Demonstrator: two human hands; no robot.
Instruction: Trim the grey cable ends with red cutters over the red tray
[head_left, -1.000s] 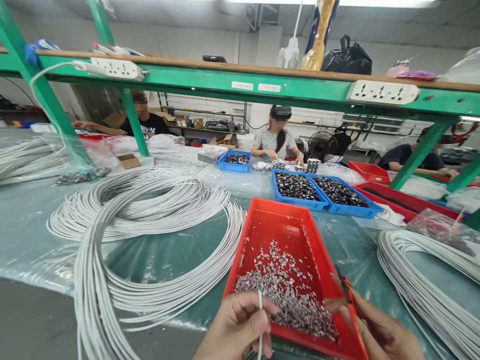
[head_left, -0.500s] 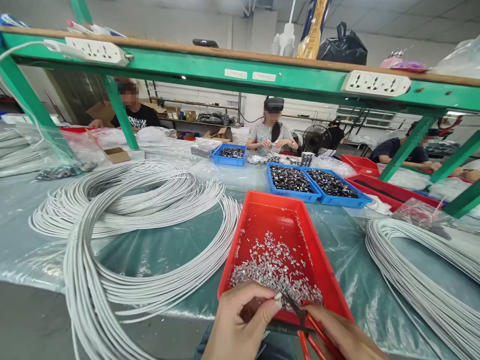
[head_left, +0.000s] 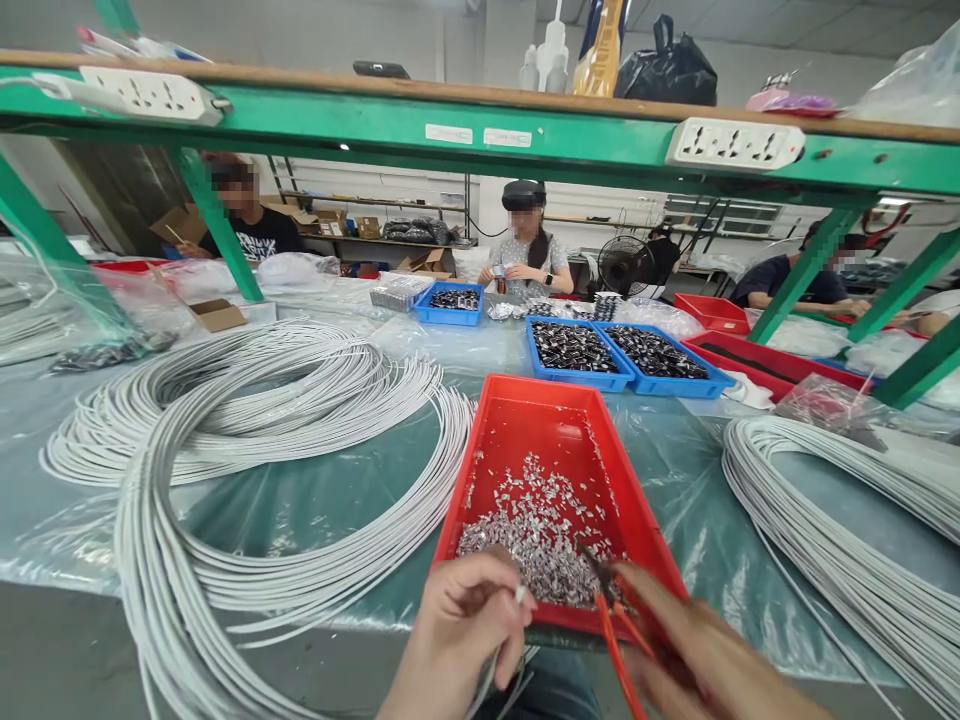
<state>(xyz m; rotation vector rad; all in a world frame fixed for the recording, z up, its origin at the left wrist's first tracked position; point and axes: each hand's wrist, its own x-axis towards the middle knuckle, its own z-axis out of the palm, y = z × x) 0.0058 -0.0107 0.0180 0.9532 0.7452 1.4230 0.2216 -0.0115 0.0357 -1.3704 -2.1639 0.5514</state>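
Pinched between the thumb and fingers of my left hand (head_left: 469,620) is the end of a white cable (head_left: 520,594), its length trailing down below the hand. My right hand (head_left: 686,640) is wrapped round the red handles of a pair of cutting pliers (head_left: 616,640). Their dark jaws point up and left, apart from the cable end. Both hands are over the near edge of a red tray (head_left: 551,440). Small silvery scraps (head_left: 544,525) lie heaped in its near half. Some of the right fingers are smeared by motion.
Large coils of white cable (head_left: 225,440) lie to the left, another cable coil (head_left: 840,540) to the right. Blue trays (head_left: 577,375) of dark parts stand behind the red tray. A green shelf frame (head_left: 375,120) crosses above. Several people sit across the bench.
My left hand has drawn left and down with the cable end. The pliers have come away from the cable, and the view has shifted slightly.
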